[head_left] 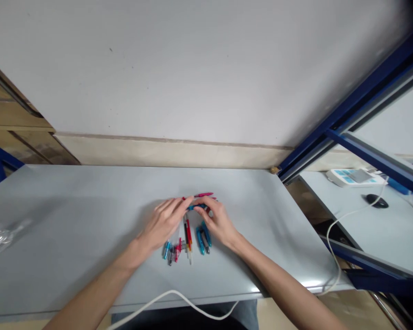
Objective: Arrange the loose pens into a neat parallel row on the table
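Observation:
My left hand (pixel 167 217) and my right hand (pixel 218 220) meet over the middle of the grey table, fingers closed around a blue pen (pixel 192 207), partly hidden by the fingers. Below them, red and dark ink refills (pixel 188 231) lie side by side. Left of these are short translucent pen parts in blue (pixel 166 250), dark grey (pixel 171 254) and red (pixel 178 251). By my right wrist rest several blue and dark pen barrels (pixel 203 238). A red pen (pixel 203 195) lies just beyond my fingertips, with more red pieces partly covered by my hands.
Clear plastic wrapping (pixel 5 236) lies at the table's left. A white cable (pixel 174 292) loops along the front edge. On the right, past a blue metal frame (pixel 375 156), a second table holds a black mouse (pixel 377 200) and a white device with blue keys (pixel 354 177).

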`<state>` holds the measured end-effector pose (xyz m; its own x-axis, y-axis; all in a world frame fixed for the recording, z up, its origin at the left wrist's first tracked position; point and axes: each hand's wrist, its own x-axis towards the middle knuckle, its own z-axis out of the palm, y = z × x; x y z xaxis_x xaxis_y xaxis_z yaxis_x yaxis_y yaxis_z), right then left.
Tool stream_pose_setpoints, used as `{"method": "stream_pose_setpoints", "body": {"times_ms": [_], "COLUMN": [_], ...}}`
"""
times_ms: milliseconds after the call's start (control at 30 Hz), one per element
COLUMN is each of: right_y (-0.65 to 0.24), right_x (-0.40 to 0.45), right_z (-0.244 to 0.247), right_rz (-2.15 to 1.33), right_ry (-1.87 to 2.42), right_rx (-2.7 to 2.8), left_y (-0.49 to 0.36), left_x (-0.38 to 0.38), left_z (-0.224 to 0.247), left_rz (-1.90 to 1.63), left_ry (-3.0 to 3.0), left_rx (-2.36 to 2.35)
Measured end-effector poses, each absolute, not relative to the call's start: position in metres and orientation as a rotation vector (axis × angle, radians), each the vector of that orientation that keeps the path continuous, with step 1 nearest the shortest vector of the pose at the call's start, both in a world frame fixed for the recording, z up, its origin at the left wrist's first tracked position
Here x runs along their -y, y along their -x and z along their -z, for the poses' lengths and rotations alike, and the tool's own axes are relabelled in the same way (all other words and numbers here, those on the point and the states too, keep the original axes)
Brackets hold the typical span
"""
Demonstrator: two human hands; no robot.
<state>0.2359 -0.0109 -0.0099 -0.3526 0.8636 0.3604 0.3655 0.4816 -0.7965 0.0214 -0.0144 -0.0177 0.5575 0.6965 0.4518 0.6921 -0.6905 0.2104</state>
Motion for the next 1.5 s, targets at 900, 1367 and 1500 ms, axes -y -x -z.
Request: {"method": "stream_pose_setpoints", "body": {"times_ms": [900,1367,1500], "right_y": [-0.244,-0.246,-0.245], "right_x": [0.004,0.005,0.005], "right_z": [0.011,0.003,0.004], "right_rz": [-0.839,-0.944,-0.885], "right_ry": [1.006,1.009,1.089], "right_rx": [2.025,2.009,2.056], "left_y": [-0.022,-0.019,-0.02], "left_x": [0.011,0.01,0.01], "left_z": [0.019,0.022,0.026], "left_rz": [-0.734,-0.881,-0.869], "left_ry": [-2.627,-2.544,-2.538], "left_rx": [-1.335,-1.217,-1.172]}}
